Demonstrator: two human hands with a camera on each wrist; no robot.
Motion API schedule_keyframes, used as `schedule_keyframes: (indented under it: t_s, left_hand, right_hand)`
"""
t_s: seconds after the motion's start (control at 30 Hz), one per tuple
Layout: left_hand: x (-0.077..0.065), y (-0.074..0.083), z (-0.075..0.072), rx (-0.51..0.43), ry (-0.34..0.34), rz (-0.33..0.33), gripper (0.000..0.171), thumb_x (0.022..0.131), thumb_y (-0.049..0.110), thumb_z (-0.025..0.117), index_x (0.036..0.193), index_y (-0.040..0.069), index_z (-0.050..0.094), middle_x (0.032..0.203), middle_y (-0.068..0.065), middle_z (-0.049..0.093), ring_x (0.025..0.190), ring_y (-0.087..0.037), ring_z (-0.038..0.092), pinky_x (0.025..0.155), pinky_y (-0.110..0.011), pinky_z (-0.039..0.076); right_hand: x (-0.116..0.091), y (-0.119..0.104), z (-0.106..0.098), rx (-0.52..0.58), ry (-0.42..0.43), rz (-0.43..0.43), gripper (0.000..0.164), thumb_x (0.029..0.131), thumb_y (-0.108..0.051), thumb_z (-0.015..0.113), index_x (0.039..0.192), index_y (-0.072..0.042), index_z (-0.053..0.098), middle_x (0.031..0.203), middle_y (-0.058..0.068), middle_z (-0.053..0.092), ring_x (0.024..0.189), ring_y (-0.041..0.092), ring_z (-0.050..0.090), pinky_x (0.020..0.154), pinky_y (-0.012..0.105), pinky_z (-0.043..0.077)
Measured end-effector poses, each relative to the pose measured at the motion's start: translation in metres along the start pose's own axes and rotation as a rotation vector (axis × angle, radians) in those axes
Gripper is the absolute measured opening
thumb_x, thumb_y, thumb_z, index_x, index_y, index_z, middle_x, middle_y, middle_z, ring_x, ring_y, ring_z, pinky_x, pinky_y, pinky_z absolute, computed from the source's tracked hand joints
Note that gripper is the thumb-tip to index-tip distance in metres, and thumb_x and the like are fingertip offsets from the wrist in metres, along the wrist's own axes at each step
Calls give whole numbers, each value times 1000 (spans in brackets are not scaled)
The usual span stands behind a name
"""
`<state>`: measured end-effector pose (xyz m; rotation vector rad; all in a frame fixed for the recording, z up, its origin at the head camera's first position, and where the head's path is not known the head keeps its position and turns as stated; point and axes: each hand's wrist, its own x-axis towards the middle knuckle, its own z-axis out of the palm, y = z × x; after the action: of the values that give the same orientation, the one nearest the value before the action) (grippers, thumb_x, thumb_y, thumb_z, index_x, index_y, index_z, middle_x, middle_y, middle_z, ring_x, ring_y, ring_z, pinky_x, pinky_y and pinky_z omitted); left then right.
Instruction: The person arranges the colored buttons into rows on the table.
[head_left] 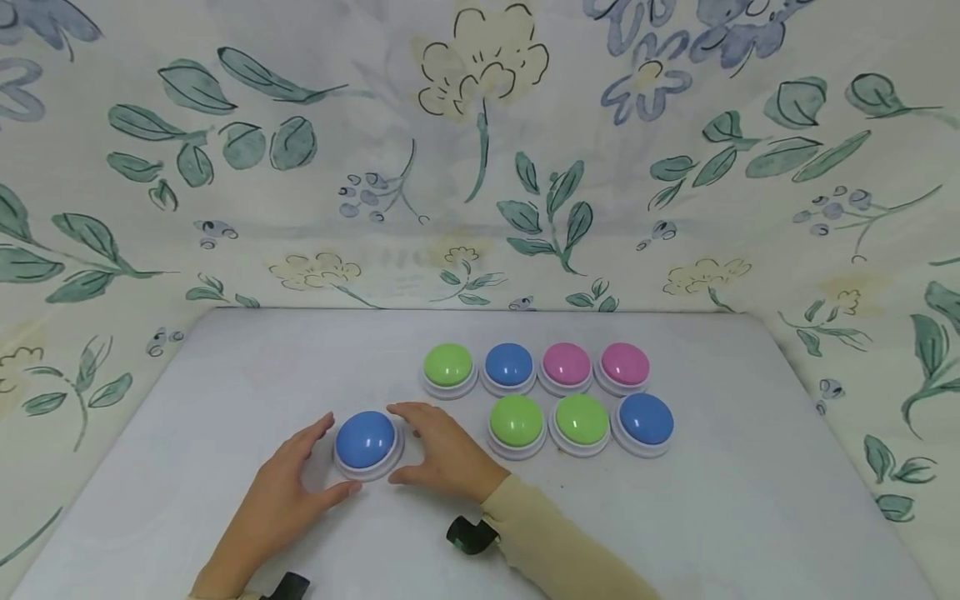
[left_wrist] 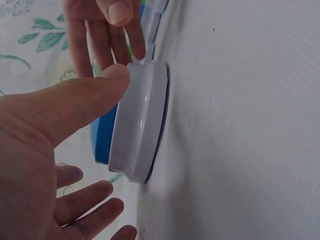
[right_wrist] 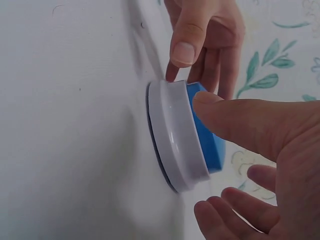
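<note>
A blue dome push button (head_left: 365,440) with a white round base sits on the white tabletop, left of the other buttons. My left hand (head_left: 281,492) is on its left side, fingers spread and thumb by the near edge of the base. On its right side is my right hand (head_left: 450,454), fingers beyond the button and thumb near the front edge. Seen from the side in the left wrist view, the white base (left_wrist: 140,120) lies flat on the table. The right wrist view shows the same base (right_wrist: 175,135) between both hands; whether either thumb touches it is hard to tell.
To the right, two rows of buttons stand close together. The back row has a green (head_left: 447,365), a blue (head_left: 509,365) and two pink ones (head_left: 566,364). In front are two green (head_left: 516,421) and a blue one (head_left: 647,419). Flowered cloth (head_left: 480,242) surrounds the table.
</note>
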<state>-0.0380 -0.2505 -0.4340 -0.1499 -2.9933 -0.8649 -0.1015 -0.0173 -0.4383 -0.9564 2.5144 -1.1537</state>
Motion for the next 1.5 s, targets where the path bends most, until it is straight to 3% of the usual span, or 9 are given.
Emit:
schedule_keyframes:
  t_s: [0.27,0.77,1.5]
  left_hand:
    - [1,-3,5,-7,24,39,94,74,32,89,148,-2,42,142,-28,52,131,-49,46,105,-67,39]
    - [5,3,12,0,-5,8,84,81,23,84,148,-4,42,145,-28,49,134,-49,44,107,-65,38]
    - [2,10,12,18,47,26,76,78,16,87,141,-6,50,138,-29,55,128,-49,51,103,-64,43]
  right_hand:
    - [7,1,10,-62,13,-48,81,82,-25,85,149,-5,44,149,7,50,140,18,44,117,25,31]
    - [14,2,22,-65,60,-18,69,85,-19,80,146,-5,50,145,6,55,135,17,48,113,24,37]
    - [11,2,23,-73,83,-25,66,86,-19,81,144,-7,52,143,2,57,133,15,48,112,23,39]
